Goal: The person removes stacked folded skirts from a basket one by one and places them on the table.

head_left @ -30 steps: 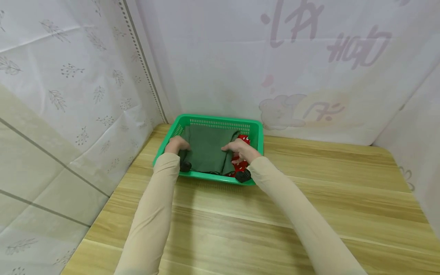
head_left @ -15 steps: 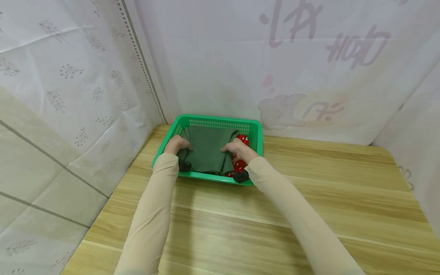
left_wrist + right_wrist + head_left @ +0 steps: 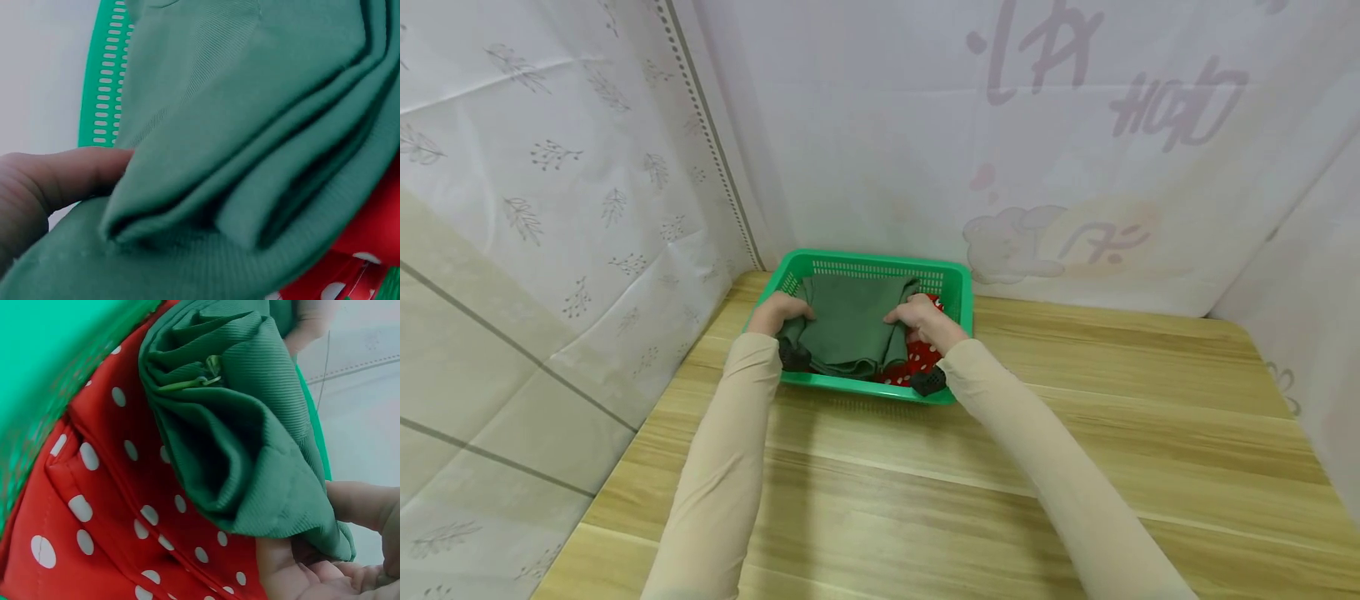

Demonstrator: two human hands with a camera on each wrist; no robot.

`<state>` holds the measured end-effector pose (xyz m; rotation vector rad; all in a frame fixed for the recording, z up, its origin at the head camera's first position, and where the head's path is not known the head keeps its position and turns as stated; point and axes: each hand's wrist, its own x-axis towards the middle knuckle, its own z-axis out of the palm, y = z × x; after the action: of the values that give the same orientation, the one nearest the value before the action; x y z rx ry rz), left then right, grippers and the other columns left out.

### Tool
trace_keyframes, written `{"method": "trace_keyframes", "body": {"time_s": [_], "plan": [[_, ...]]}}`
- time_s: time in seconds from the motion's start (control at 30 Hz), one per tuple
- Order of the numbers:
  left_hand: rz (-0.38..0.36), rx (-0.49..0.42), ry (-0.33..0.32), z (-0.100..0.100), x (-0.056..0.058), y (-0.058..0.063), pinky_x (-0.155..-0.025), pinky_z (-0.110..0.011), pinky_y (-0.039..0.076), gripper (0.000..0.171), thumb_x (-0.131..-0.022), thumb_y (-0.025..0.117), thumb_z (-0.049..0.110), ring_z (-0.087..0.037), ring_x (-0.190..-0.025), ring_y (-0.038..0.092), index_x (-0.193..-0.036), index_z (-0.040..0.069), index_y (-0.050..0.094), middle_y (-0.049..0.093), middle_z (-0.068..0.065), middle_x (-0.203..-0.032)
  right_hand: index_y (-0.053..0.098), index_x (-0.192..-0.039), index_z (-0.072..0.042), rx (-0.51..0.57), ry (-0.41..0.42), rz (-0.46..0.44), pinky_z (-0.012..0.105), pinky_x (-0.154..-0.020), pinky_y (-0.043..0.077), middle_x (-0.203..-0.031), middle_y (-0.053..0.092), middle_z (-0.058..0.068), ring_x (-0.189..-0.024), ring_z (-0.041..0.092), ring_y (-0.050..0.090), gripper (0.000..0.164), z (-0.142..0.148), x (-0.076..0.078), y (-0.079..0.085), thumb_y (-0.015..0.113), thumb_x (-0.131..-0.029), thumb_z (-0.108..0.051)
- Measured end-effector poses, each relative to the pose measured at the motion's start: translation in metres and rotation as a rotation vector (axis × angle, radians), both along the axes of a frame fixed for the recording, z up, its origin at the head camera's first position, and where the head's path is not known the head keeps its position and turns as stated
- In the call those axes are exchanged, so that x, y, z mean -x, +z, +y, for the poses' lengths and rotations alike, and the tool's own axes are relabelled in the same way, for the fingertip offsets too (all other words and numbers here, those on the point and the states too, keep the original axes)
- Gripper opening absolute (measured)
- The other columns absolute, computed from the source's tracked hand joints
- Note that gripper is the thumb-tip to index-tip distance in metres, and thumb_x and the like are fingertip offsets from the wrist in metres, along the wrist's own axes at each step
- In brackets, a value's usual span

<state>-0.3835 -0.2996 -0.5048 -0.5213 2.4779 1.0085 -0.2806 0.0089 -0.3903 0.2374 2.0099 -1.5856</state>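
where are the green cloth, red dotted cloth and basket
Green cloth (image 3: 848,321), head view: middle of its top
Red dotted cloth (image 3: 115,499), right wrist view: creased middle part
Basket (image 3: 880,259), head view: far rim

So the spot is a wood-grain table (image 3: 970,500), kinda yellowish with streaky planks, rounded at its far right corner, with pale sheets on 3 sides. Left sheet (image 3: 482,192) has grey leafy sprigs and 2 dark slanting lines lower down. Back sheet (image 3: 865,150) has faded purple lettering, a cloud print (image 3: 1011,246) and a small pinkish blob (image 3: 983,176). Right sheet (image 3: 1318,275) is pretty plain. Light's soft, with blurry shadows on the tabletop.
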Motion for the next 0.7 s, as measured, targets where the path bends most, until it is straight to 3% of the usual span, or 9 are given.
{"method": "trace_keyframes", "body": {"time_s": [0.1, 0.3, 0.37, 0.5, 0.7], "plan": [[0.008, -0.028, -0.01, 0.004, -0.008, 0.016, -0.081, -0.041, 0.047, 0.098, -0.07, 0.078, 0.035, -0.036, -0.106, 0.045, -0.141, -0.007, 0.026, 0.035, -0.025, -0.136, 0.015, -0.15, -0.006, 0.017, -0.003, -0.005, 0.043, -0.1, 0.04, -0.154, 0.015, 0.011, -0.132, 0.032, 0.034, 0.076, 0.002, 0.001, 0.004, 0.061, -0.089, -0.005], [-0.034, -0.127, 0.007, 0.049, -0.074, 0.109, -0.101, -0.044, 0.037, 0.09, -0.084, 0.066, 0.022, -0.038, -0.126, 0.033, -0.145, -0.011, 0.009, 0.019, -0.027, -0.146, 0.012, -0.151, -0.008, 0.072, -0.016, -0.011, 0.043, -0.098, 0.042, -0.153, 0.02, 0.012, -0.126, 0.031, 0.043, 0.078, 0.006, 0.003, 0.011, 0.06, -0.09, -0.005], [-0.04, -0.161, 0.015, 0.058, -0.089, 0.129, -0.104, -0.042, 0.035, 0.085, -0.088, 0.061, 0.019, -0.036, -0.129, 0.031, -0.145, -0.011, 0.007, 0.016, -0.026, -0.148, 0.01, -0.151, -0.009, 0.099, -0.023, -0.014, 0.044, -0.097, 0.042, -0.152, 0.023, 0.013, -0.125, 0.031, 0.045, 0.078, 0.008, 0.003, 0.013, 0.059, -0.09, -0.005], [-0.028, -0.224, 0.029, 0.064, -0.103, 0.147, -0.099, -0.037, 0.039, 0.082, -0.089, 0.059, 0.02, -0.032, -0.124, 0.036, -0.146, -0.008, 0.007, 0.019, -0.024, -0.148, 0.008, -0.151, -0.01, 0.135, -0.022, -0.012, 0.045, -0.097, 0.042, -0.15, 0.027, 0.015, -0.123, 0.033, 0.047, 0.08, 0.015, 0.002, 0.017, 0.059, -0.09, -0.005], [-0.024, -0.317, 0.051, 0.065, -0.107, 0.152, -0.082, -0.031, 0.047, 0.08, -0.089, 0.06, 0.024, -0.021, -0.096, 0.051, -0.147, -0.003, 0.013, 0.035, -0.021, -0.136, 0.006, -0.151, -0.01, 0.172, -0.016, 0.009, 0.043, -0.097, 0.043, -0.15, 0.027, 0.014, -0.122, 0.03, 0.048, 0.08, 0.024, 0.001, 0.022, 0.058, -0.091, -0.005]]}}
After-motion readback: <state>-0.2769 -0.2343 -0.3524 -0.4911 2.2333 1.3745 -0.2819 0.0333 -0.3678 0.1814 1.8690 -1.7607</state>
